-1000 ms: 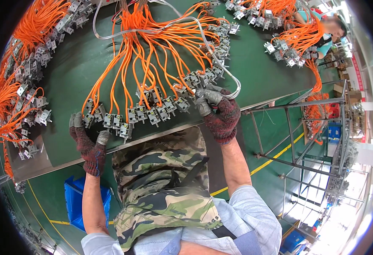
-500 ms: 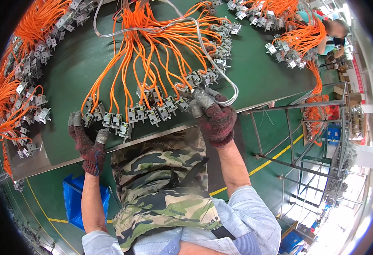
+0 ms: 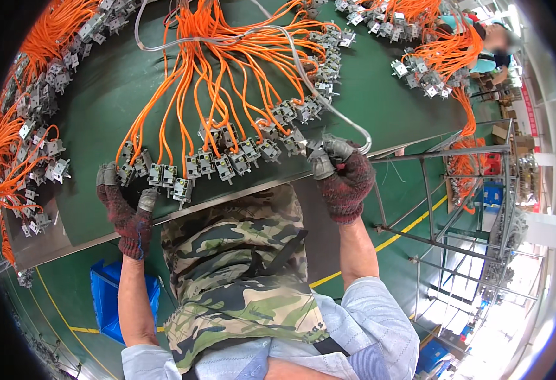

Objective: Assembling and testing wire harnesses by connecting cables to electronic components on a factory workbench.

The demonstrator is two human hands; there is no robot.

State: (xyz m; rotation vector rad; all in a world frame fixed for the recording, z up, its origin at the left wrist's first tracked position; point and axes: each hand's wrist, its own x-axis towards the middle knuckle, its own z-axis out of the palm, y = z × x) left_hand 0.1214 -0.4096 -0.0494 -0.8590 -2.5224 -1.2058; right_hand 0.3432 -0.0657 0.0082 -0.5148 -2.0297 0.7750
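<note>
My left hand [image 3: 127, 212], in a dark red knitted glove with grey fingertips, rests at the table's near edge. Its thumb and fingers are spread beside the leftmost grey metal clamp-like connectors [image 3: 179, 190]. In a matching glove, my right hand [image 3: 346, 180] is closed around the end of a clear grey tube [image 3: 332, 109]; a small tip points left from the fingers, its kind unclear. That hand is just right of the connector row. Each connector hangs on an orange cable [image 3: 183, 104], and the cables fan out from a bundle at the top. Yellow-green spots mark several connectors.
The green table [image 3: 110, 82] has a metal near edge. More cable bundles [image 3: 18, 149] lie at left and far right. A metal rack [image 3: 430, 183] stands to the right. A blue bin [image 3: 103, 291] sits on the floor at left. A person [image 3: 490, 47] works at far right.
My right hand has moved right, away from the connectors, and the tube's loop has shifted with it. My left hand stays by the leftmost connectors. The whole view has shifted slightly.
</note>
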